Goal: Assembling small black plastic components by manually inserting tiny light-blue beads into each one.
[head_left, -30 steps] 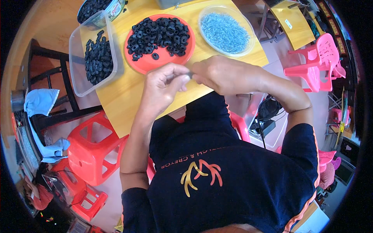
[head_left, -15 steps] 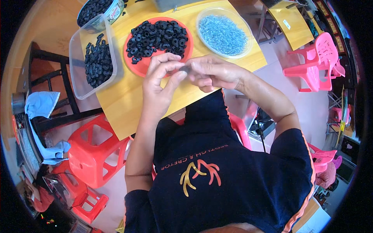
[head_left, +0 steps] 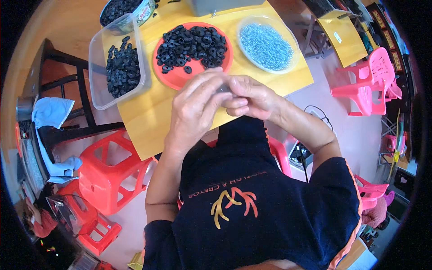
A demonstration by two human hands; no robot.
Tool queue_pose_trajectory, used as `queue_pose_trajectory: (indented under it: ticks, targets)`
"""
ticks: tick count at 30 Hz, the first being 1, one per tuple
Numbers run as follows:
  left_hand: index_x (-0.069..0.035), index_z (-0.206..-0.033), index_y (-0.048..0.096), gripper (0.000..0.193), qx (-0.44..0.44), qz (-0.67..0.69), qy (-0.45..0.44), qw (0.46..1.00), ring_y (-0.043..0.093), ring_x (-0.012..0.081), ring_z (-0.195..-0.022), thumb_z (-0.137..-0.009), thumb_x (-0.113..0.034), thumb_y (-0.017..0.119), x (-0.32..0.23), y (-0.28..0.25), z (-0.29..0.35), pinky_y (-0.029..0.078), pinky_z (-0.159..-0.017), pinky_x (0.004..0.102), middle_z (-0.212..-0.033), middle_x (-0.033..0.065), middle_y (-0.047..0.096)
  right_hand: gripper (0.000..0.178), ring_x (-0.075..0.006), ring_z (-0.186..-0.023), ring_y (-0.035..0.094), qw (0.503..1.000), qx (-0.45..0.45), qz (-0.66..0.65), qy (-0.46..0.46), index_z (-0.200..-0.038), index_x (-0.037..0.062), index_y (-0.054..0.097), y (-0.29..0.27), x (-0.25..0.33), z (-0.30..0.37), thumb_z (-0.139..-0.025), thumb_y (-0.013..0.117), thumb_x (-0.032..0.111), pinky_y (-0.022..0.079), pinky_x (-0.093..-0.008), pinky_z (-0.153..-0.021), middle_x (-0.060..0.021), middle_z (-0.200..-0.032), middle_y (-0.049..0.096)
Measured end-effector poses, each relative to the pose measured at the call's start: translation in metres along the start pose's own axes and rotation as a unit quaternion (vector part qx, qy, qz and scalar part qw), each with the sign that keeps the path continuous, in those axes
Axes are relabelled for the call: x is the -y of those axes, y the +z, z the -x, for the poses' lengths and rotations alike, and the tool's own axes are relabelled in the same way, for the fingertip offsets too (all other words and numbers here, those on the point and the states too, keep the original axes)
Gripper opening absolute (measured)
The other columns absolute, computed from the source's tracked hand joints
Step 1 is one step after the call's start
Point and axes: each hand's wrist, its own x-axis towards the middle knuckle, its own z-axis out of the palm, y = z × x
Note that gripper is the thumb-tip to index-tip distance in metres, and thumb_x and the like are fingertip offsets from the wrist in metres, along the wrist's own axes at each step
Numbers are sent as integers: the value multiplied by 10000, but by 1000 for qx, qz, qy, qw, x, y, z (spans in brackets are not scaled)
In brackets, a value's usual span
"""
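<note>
- Piece (head_left: 223,88), small, dark and partly hidden: one, between the fingertips of left hand (head_left: 191,105) and right hand (head_left: 256,96), each grip pinched on it.
- Just beyond the grip: one red plate (head_left: 174,81) of black rings (head_left: 193,42), too many to count.
- Beyond, rightward: one clear bowl (head_left: 291,60) of pale-blue bits (head_left: 265,45), uncountable.
- Leftward: one clear box (head_left: 99,90), black parts inside.
- Beneath the grip: yellow bench (head_left: 146,128); red stool (head_left: 96,173) lower left, pink chairs (head_left: 381,67) far right.
</note>
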Motion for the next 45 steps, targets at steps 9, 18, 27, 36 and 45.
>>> queue_pose_trajectory:
  ticks: [9, 18, 27, 36, 45]
  targets:
    - [5, -1016, 650, 254, 13, -46, 8, 999, 644, 300, -930, -769, -13, 707, 5, -14, 2, 524, -798, 375, -1008, 156, 647, 281, -32, -572, 340, 996, -69, 46, 42, -987, 89, 570, 11, 4, 0, -954, 568, 368, 277, -186, -490, 55, -715, 409]
    - [-34, -1139, 639, 350, -183, -351, -39, 918, 589, 181, -775, -798, -46, 717, 34, -131, -13, 484, -666, 277, -918, 77, 611, 246, -123, -736, 588, 810, -155, 552, -119, -1017, 41, 667, -13, 27, -31, -925, 620, 264, 474, -279, -637, -31, -824, 635]
    - [-35, -1150, 641, 329, -170, -218, -48, 960, 539, 90, -645, -830, 40, 651, 12, -84, 16, 408, -544, 214, -770, 38, 598, 184, -332, -772, 661, 435, -146, 874, -162, -891, 37, 676, -11, 10, -89, -808, 650, 200, 537, -444, -663, -158, -857, 647]
    - [4, -1080, 650, 221, -134, 17, -231, 964, 579, 103, -671, -860, -6, 639, 48, -27, 47, 469, -594, 230, -791, 64, 607, 204, -271, -755, 653, 449, -141, 862, -188, -943, 32, 655, -22, 5, -88, -787, 687, 160, 536, -388, -642, -137, -846, 629]
    - [-18, -1098, 672, 269, -139, 72, -129, 979, 600, 126, -796, -833, 31, 670, 27, -10, 23, 484, -645, 230, -947, 75, 605, 167, -39, -604, 525, 885, -150, 416, -143, -1050, 33, 650, 9, 9, -37, -913, 643, 129, 441, -201, -553, -18, -789, 649]
